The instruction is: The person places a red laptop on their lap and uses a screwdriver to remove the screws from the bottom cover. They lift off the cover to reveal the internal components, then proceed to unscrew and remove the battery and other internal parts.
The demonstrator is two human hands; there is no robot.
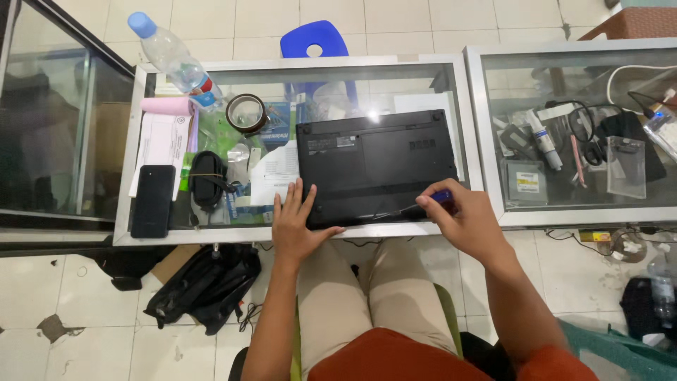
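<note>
A black laptop (374, 162) lies upside down on a glass display counter (296, 67). My left hand (296, 226) rests flat on its near left corner, fingers spread. My right hand (462, 215) grips a screwdriver with a blue handle (443, 197); its thin shaft points left, with the tip on the laptop's near edge.
On the counter's left lie a black phone (152, 200), a pink-topped paper pad (166, 137), a black pouch (206, 180), a tape roll (246, 113) and a tipped plastic bottle (169, 53). A second glass case (493, 141) at right holds cables and parts. A black bag (204, 286) lies on the floor; a blue stool (314, 42) stands behind.
</note>
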